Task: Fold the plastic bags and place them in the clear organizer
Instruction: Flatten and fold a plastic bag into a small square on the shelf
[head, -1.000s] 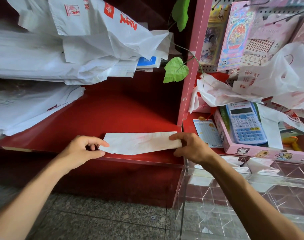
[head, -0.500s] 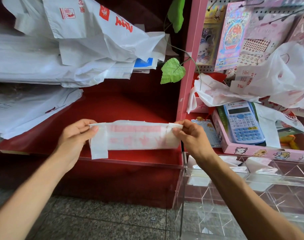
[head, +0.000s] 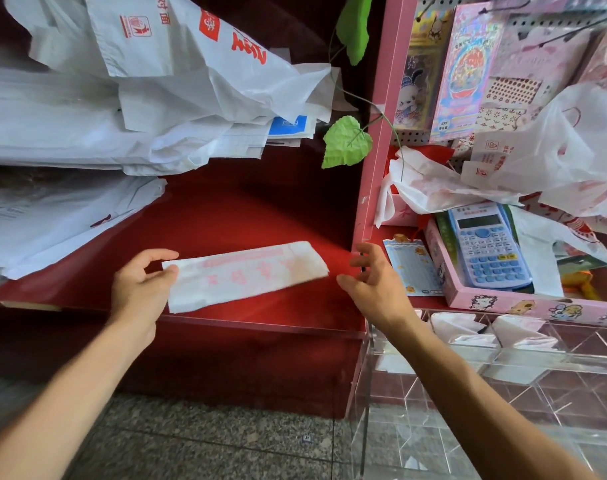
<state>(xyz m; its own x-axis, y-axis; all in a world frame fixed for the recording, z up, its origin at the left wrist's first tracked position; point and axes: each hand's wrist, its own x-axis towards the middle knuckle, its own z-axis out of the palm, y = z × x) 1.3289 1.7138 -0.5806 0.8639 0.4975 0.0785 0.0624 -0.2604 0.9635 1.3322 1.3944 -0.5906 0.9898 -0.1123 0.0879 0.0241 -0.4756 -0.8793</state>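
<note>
At the far left, big white plastic bags with red print (head: pixel 156 98) lie in a messy pile on the upper shelf and hang down over the dark red shelf (head: pixel 253 209) below. The left hand (head: pixel 141 285) reaches over that red shelf and pinches the left end of a long, flat, folded white plastic bag with pale pink print (head: pixel 246 275) between its thumb and curled fingers. The folded bag sticks out to the right over the shelf, tilted a little, with its right end higher and free. A green leaf on a thin stem (head: pixel 347 142) hangs above it, beside the pink post of the next shelf. The right hand (head: pixel 371 282) is just beside the bag's right end but not touching it; its fingers are spread apart and loose, and it holds nothing. Further right, a blue and white calculator (head: pixel 485 247) lies in a pink cardboard tray with cartoon animals on its side (head: pixel 503 301). More crumpled white plastic bags (head: pixel 554 161) are heaped above the tray. Below the tray sits the clear plastic organizer with many small square boxes (head: pixel 503 386). Two of its top boxes each hold a folded white bag (head: pixel 458 329).
</note>
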